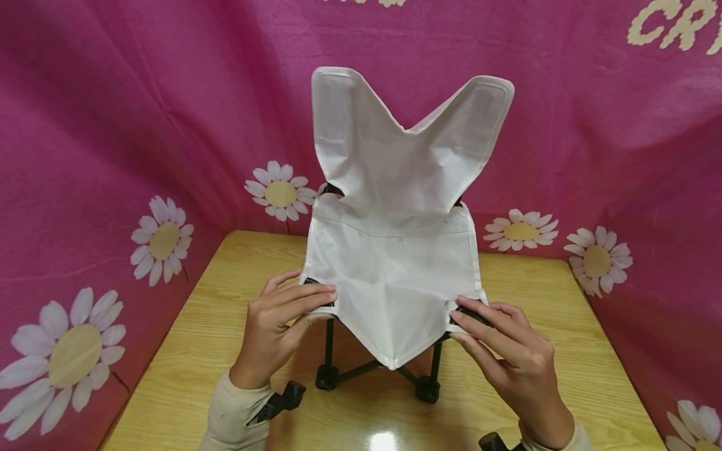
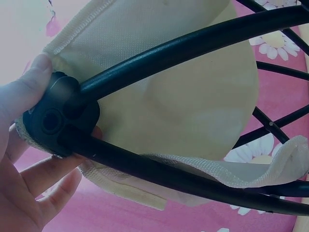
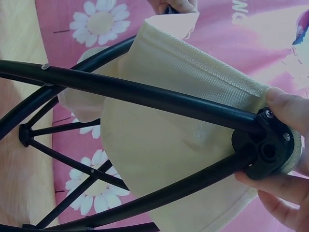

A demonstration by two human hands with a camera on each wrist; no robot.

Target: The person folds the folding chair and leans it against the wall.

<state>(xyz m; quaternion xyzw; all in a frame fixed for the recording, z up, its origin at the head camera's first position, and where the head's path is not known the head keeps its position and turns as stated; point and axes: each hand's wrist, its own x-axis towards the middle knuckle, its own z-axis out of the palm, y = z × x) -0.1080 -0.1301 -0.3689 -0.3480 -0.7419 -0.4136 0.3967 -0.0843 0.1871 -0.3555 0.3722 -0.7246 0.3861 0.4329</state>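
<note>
A small folding chair with a white fabric seat (image 1: 395, 263) and black metal frame (image 1: 378, 369) stands on the wooden table (image 1: 564, 351). My left hand (image 1: 282, 313) pinches the seat's front left corner, thumb and fingers around the black plastic joint (image 2: 55, 116) where two tubes meet. My right hand (image 1: 502, 351) pinches the front right corner in the same way, fingers round its black joint (image 3: 263, 150). The white fabric (image 3: 183, 145) stretches over the tubes in both wrist views.
Pink cloth with daisy prints (image 1: 163, 241) walls in the table on the left, back and right. Black feet (image 1: 327, 378) of the frame rest on the tabletop. Bare wood lies to either side of the chair.
</note>
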